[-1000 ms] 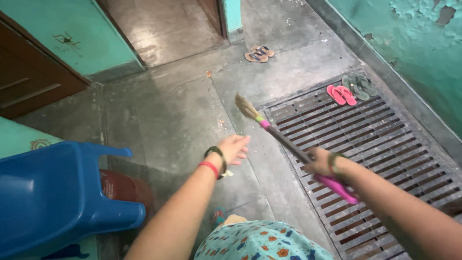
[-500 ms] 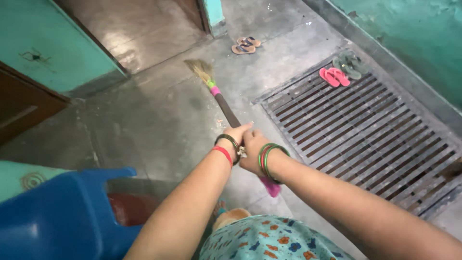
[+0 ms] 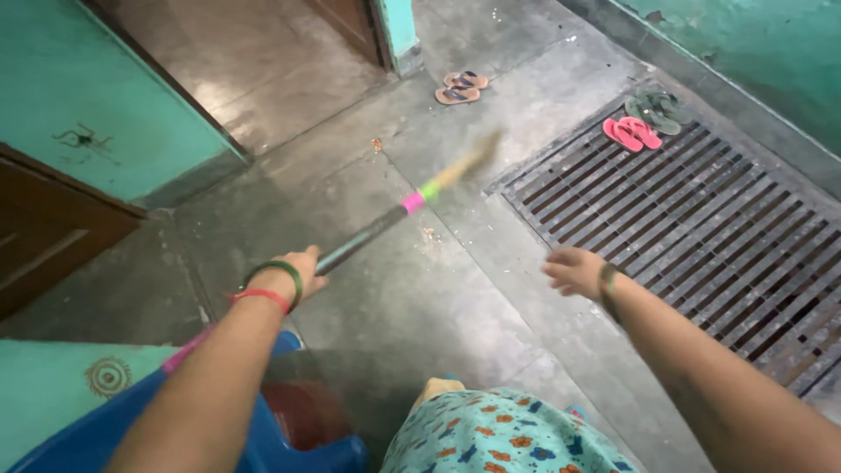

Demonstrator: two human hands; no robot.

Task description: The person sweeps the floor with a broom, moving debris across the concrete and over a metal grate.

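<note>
Broom (image 3: 399, 210) slants across the concrete floor (image 3: 455, 333), blurred bristle end just beside the metal grate (image 3: 701, 228) near its top-left corner. Left hand (image 3: 298, 271) clenched round the handle; right hand (image 3: 574, 270) off it, fingers loose, holding nothing. One-handed grip w/ a long stick: head could wobble, flick dust into grate or clip the pink sandals (image 3: 632, 133). Blue plastic chair (image 3: 175, 429) crowds the left arm.

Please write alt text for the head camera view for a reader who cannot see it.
A person's left hand grips a broom stretched over a grey concrete floor, its blurred bristles near a metal floor grate, while the right hand hangs open and empty. Pink sandals lie on the grate; a blue plastic chair stands close below.
</note>
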